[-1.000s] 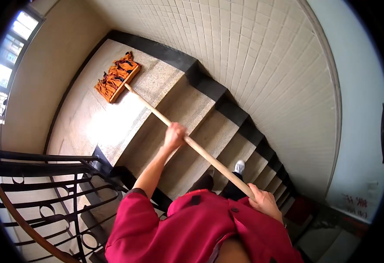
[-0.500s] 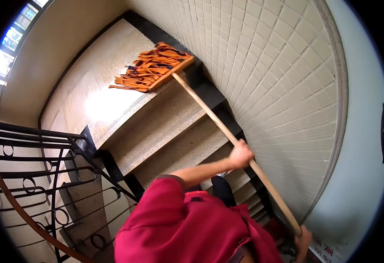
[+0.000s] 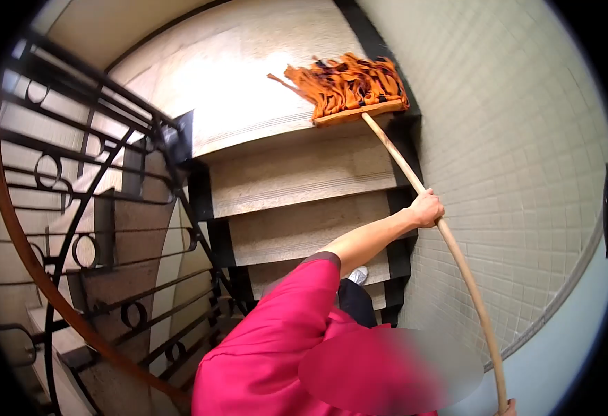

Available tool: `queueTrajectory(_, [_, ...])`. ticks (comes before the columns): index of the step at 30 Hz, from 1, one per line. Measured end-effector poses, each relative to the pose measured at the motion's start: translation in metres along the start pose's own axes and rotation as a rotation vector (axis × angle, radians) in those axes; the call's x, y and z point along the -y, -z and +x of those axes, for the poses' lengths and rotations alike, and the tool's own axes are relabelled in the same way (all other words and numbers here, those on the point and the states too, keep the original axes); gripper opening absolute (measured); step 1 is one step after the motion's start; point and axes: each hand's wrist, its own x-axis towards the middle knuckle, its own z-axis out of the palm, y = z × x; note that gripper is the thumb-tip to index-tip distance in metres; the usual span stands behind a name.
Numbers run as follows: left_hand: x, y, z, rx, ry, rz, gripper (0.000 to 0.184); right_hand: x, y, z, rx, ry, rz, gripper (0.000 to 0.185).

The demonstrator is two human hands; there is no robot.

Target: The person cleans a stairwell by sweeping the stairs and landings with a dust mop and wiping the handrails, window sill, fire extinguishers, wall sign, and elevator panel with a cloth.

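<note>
My left hand [image 3: 426,209] is wrapped round the upper-middle part of a long wooden mop handle [image 3: 467,274]. At the bottom edge, my right hand [image 3: 509,409] is only partly in view, closed on the handle's near end. The mop head [image 3: 359,87], orange and dark cloth strips under a wooden bar, lies spread on the landing [image 3: 248,90] at its right side. Its bar runs along the landing's front edge, close to the dark border by the wall.
Steps [image 3: 304,173] descend from the landing toward me, with a white shoe [image 3: 358,275] on one. A black metal railing with a brown handrail [image 3: 23,243] curves at the left. The tiled wall [image 3: 512,159] rises at the right.
The mop head has moved right across the landing to the wall side. Both hands have shifted right with the handle, and the view has turned, showing more railing and no window.
</note>
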Motion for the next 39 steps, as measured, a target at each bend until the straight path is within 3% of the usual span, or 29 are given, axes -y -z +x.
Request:
queueTrajectory(6, [0.091, 0.110, -0.101, -0.179, 0.271, 0.021, 0.006, 0.046, 0.107, 0.101, -0.439, 0.341, -0.024, 0.030])
queueTrajectory(8, [0.107, 0.130, -0.148, -0.394, 0.376, 0.013, 0.004, 0.087, 0.155, 0.119, -0.589, 0.439, 0.062, 0.033])
queueTrajectory(11, [0.122, 0.138, -0.212, -0.724, 0.564, 0.095, 0.005, 0.107, 0.204, 0.180, -0.836, 0.687, 0.020, 0.057])
queueTrajectory(14, [0.131, 0.165, -0.280, -0.971, 0.778, 0.160, 0.009, 0.212, 0.276, 0.162, -1.202, 0.916, -0.059, 0.039])
queueTrajectory(15, [0.132, 0.174, -0.299, -0.980, 0.800, 0.412, 0.018, 0.237, 0.286, 0.160, -1.291, 0.944, -0.107, 0.035])
queueTrajectory(16, [0.144, 0.167, -0.323, -0.953, 0.899, 0.380, 0.029, 0.276, 0.302, 0.134, -1.368, 1.032, -0.146, 0.033])
queueTrajectory(19, [0.132, 0.168, -0.311, -0.880, 0.786, 0.384, 0.035, 0.270, 0.279, 0.138, -1.246, 0.897, -0.110, 0.035])
queueTrajectory(23, [0.089, 0.148, -0.243, -0.737, 0.655, 0.282, 0.030, 0.159, 0.184, 0.150, -1.066, 0.699, 0.059, 0.035])
queueTrajectory(26, [0.048, 0.126, -0.165, -0.612, 0.514, 0.129, 0.024, 0.066, 0.107, 0.129, -0.968, 0.398, 0.033, 0.029])
queueTrajectory(29, [0.001, 0.078, -0.092, -0.604, 0.274, -0.067, 0.016, -0.033, 0.043, 0.078, -0.911, 0.179, -0.018, 0.027])
queueTrajectory(32, [-0.069, 0.032, -0.039, -0.489, 0.079, -0.304, 0.010, -0.139, -0.008, -0.002, -0.661, -0.114, -0.089, 0.034])
queueTrajectory(34, [-0.112, -0.004, -0.017, -0.222, -0.005, -0.242, 0.010, -0.193, -0.013, -0.062, -0.392, -0.290, -0.193, 0.036])
queueTrajectory(35, [-0.130, -0.018, -0.010, -0.098, -0.046, -0.315, 0.009, -0.206, -0.007, -0.080, -0.234, -0.364, -0.255, 0.035])
queueTrajectory(38, [-0.152, -0.048, -0.006, 0.126, -0.118, -0.456, 0.009, -0.077, 0.108, -0.106, -0.156, -0.336, -0.388, 0.033])
queueTrajectory(39, [-0.150, -0.052, -0.014, 0.171, -0.118, -0.488, 0.009, -0.073, 0.116, -0.099, -0.124, -0.331, -0.407, 0.031])
